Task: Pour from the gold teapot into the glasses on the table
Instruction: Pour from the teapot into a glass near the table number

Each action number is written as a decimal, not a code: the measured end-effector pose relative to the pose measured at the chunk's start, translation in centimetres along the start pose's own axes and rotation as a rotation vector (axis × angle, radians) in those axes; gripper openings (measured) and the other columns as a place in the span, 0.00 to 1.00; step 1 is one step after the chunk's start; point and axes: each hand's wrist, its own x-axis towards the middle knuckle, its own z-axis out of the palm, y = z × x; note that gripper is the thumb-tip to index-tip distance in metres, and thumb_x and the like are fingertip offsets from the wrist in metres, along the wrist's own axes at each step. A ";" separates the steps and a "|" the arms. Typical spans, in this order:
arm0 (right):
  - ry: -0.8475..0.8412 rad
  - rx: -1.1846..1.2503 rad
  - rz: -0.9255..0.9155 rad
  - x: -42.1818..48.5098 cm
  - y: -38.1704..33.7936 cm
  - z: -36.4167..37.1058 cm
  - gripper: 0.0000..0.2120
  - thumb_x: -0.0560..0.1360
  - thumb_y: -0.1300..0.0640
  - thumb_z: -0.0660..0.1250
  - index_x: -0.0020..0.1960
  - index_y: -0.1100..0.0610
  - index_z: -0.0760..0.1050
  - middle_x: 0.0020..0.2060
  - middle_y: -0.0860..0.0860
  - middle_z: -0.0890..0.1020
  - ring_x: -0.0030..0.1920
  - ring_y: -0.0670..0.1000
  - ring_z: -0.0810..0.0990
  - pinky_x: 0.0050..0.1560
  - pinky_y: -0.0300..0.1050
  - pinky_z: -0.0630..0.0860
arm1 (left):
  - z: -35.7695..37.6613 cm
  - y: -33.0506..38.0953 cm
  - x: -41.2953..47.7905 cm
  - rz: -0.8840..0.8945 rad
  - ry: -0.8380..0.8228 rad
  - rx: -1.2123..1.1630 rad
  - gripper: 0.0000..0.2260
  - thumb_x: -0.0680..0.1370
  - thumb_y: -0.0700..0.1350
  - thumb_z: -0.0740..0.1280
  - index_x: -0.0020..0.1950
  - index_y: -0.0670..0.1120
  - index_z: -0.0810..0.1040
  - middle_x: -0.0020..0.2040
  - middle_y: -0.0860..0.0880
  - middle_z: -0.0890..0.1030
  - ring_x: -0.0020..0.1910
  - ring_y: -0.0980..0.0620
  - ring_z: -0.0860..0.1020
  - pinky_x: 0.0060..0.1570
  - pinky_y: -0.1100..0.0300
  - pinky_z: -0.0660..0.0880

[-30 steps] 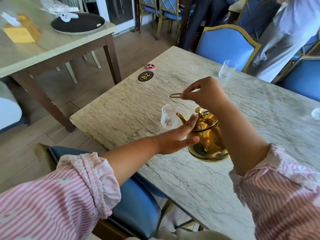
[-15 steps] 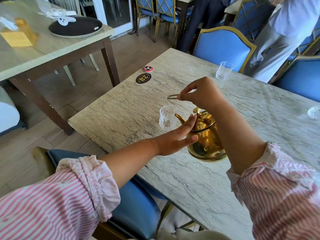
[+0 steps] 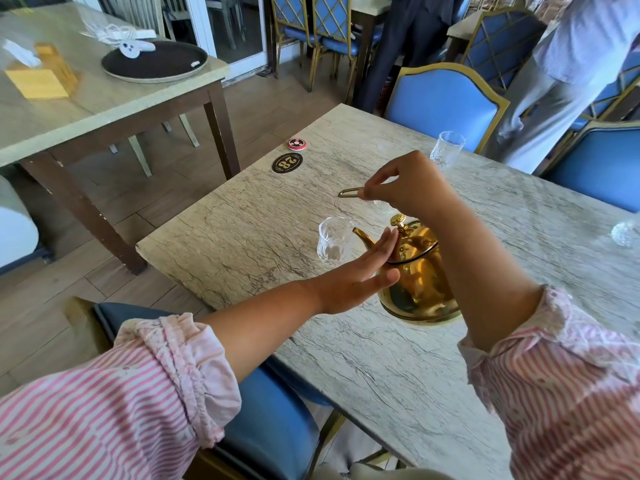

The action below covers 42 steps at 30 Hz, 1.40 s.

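Note:
The gold teapot (image 3: 419, 282) stands on the marble table (image 3: 242, 230), its spout pointing left at a small clear glass (image 3: 334, 242) right beside the tip. My right hand (image 3: 412, 185) is above the pot, pinched on its thin wire handle (image 3: 346, 192). My left hand (image 3: 353, 275) is flat, fingers straight, resting against the pot's lid and shoulder. A second glass (image 3: 382, 206) is partly hidden behind my right hand. A third glass (image 3: 446, 148) stands at the far edge, and another glass (image 3: 625, 233) at the right edge.
A black "28" disc (image 3: 287, 163) and a red disc (image 3: 297, 144) lie at the table's far left corner. Blue chairs (image 3: 443, 98) line the far side, with a person (image 3: 554, 81) standing behind. Another table (image 3: 86, 109) stands to the left.

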 end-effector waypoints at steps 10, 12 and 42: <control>-0.007 -0.068 -0.034 0.1 -0.9 -1.5 0.12 0.71 0.53 0.74 0.49 0.60 0.84 0.32 0.48 0.77 0.29 0.45 0.72 0.29 0.36 0.66 | 0.1 0.9 0.4 0.052 0.044 0.004 0.41 0.68 0.75 0.43 0.75 0.57 0.36 0.77 0.56 0.36 0.74 0.61 0.40 0.69 0.63 0.44; -0.015 -0.071 -0.036 0.0 -1.1 -1.9 0.12 0.71 0.53 0.74 0.49 0.60 0.84 0.32 0.47 0.77 0.30 0.45 0.72 0.29 0.36 0.66 | 0.1 1.1 0.4 0.061 0.054 0.003 0.40 0.69 0.74 0.43 0.75 0.57 0.36 0.77 0.57 0.36 0.74 0.62 0.40 0.68 0.65 0.43; -0.061 -0.097 -0.013 1.1 -0.1 0.9 0.12 0.71 0.53 0.74 0.48 0.60 0.84 0.31 0.48 0.77 0.29 0.45 0.72 0.31 0.37 0.70 | 0.6 -0.7 0.4 0.027 0.050 -0.078 0.44 0.67 0.76 0.44 0.77 0.54 0.38 0.78 0.54 0.37 0.76 0.59 0.39 0.74 0.56 0.43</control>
